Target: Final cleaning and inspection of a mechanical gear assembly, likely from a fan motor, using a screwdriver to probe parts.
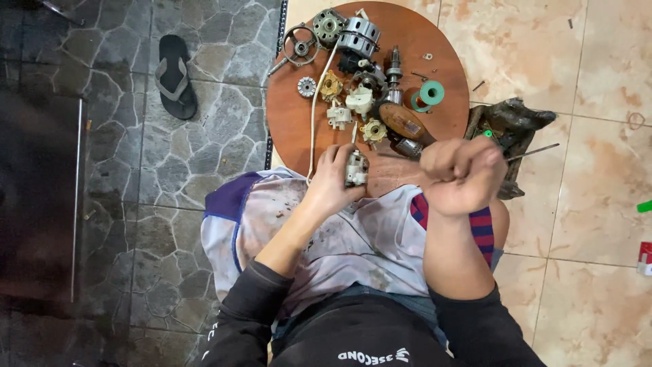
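The left hand (333,178) gripped a small grey metal motor part (356,168), its fingers (337,158) clamped around the piece and holding it at the near edge of the round wooden tabletop (292,122), just above the person's lap. The right hand (462,173) was closed in a fist, fingers curled together around a thin tool with a green handle tip (487,134); a slim metal shaft (533,152) stuck out to the right of the fist, over the tiled floor (577,61).

On the tabletop lay a scatter of dismantled motor pieces. A brown wooden tool handle (402,123) lay diagonally just beyond the held part. Near it sat a yellowish fan-like piece (373,130), a white plastic part (360,100), a smaller white block (338,115) and a small round gear-like disc (307,86). Farther back stood a metal motor stator (358,34), a round metal housing (329,24) and a ring-shaped bracket (299,46). A spool of green tape (429,94) rested toward the right edge of the tabletop. A white cord (315,109) ran from the far parts down to the near edge.

Beside the tabletop on the right lay a dark lumpy object (511,124), touching the floor tiles. A black sandal (175,76) lay well apart on the grey stone paving (204,136) to the left.
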